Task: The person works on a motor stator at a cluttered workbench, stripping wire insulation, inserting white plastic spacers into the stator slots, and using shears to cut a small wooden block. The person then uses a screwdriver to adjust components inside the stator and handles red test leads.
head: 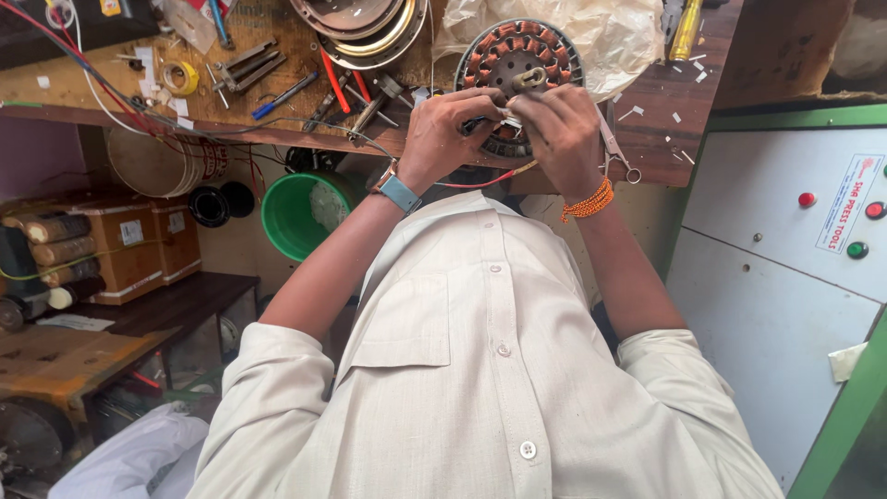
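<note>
A round fan stator (517, 60) with copper windings lies on the wooden workbench (674, 102). My left hand (453, 129), with a blue watch on its wrist, and my right hand (564, 134), with an orange thread band, meet at the stator's near edge. The fingers of both hands pinch a small pale piece (509, 120) against the windings. What exactly it is stays hidden by the fingers. A red wire (480, 180) hangs below the hands. My light shirt fills the lower part of the view.
Scissors (617, 152) lie just right of my right hand. Screwdrivers and pliers (323, 92), a tape roll (180, 79), round metal covers (370, 28) and a plastic bag (601, 32) sit on the bench. A green bucket (296, 217) stands below, a grey control cabinet (785, 249) at right.
</note>
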A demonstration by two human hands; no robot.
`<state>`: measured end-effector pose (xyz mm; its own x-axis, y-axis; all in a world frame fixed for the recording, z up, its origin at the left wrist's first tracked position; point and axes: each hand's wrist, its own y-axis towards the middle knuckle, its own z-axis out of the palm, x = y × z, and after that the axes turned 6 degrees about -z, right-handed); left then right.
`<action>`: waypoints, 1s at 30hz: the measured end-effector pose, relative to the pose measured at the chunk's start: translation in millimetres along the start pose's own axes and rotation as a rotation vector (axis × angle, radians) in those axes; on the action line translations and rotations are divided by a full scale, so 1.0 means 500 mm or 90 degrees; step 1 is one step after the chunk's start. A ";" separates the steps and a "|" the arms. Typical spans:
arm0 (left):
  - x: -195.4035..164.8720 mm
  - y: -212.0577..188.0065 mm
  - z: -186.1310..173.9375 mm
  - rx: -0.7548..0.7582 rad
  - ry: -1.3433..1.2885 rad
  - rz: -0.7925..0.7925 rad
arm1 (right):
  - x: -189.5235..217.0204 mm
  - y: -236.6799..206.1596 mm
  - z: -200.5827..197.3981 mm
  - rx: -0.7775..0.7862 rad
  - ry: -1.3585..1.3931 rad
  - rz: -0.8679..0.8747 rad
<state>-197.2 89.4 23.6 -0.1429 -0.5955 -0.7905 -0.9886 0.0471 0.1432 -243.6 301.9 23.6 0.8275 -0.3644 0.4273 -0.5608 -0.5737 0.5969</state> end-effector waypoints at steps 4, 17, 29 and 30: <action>-0.002 -0.004 -0.002 -0.018 -0.011 0.034 | -0.022 0.013 -0.015 0.021 0.086 0.006; -0.008 -0.007 -0.007 -0.007 -0.009 0.029 | -0.038 0.024 -0.034 0.064 0.117 -0.061; -0.012 -0.010 -0.006 0.000 -0.019 0.022 | -0.025 0.004 -0.019 0.071 -0.006 -0.073; -0.010 -0.009 -0.005 -0.003 -0.016 0.023 | -0.025 0.002 -0.018 0.068 -0.009 -0.075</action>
<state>-191.7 90.4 28.4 -0.1790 -0.5737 -0.7993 -0.9826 0.0640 0.1741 -254.9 312.7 25.0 0.8877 -0.3001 0.3491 -0.4550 -0.6874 0.5660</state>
